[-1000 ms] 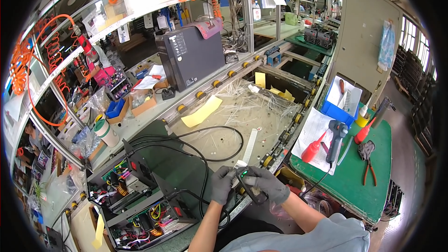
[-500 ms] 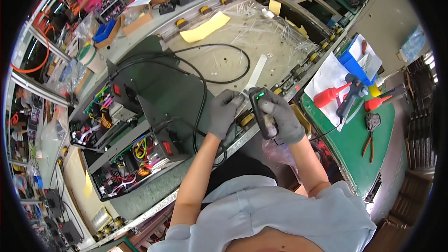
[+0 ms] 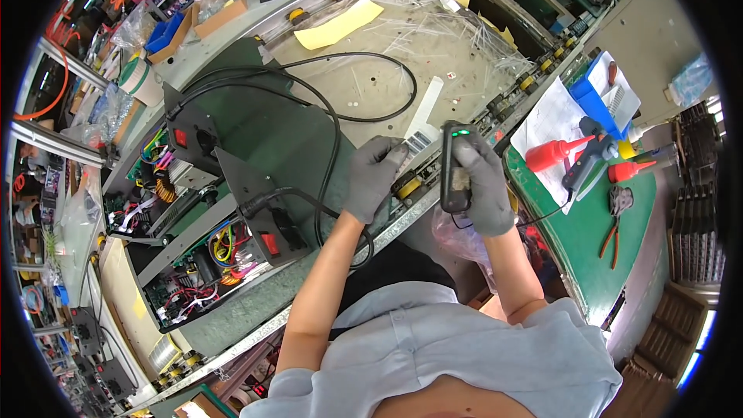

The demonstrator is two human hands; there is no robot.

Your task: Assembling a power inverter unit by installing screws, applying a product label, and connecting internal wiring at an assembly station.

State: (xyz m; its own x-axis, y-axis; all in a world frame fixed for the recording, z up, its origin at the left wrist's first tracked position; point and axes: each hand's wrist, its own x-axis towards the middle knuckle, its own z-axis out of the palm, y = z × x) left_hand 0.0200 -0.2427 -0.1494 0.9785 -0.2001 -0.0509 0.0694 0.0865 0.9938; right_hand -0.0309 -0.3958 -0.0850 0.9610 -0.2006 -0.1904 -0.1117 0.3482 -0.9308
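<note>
In its grey glove, my left hand is closed on the lower end of a white label strip with printed barcodes. My right hand, also gloved, grips a black handheld barcode scanner just right of the label, apart from it; green lights glow at its top. A thin cord runs from the scanner's lower end. To the left stand two opened black equipment cases with red switches, coloured wires and boards inside. A thick black power cable loops from them past my left wrist.
Behind my hands, a conveyor board carries yellow paper and clear plastic scraps. On the green mat at right lie red bottles, a glue gun, orange-handled pliers and a blue bin.
The scanner has shifted right, away from the label, and stands more upright. More of the label's barcodes show above my left hand. The whole view has shifted slightly.
</note>
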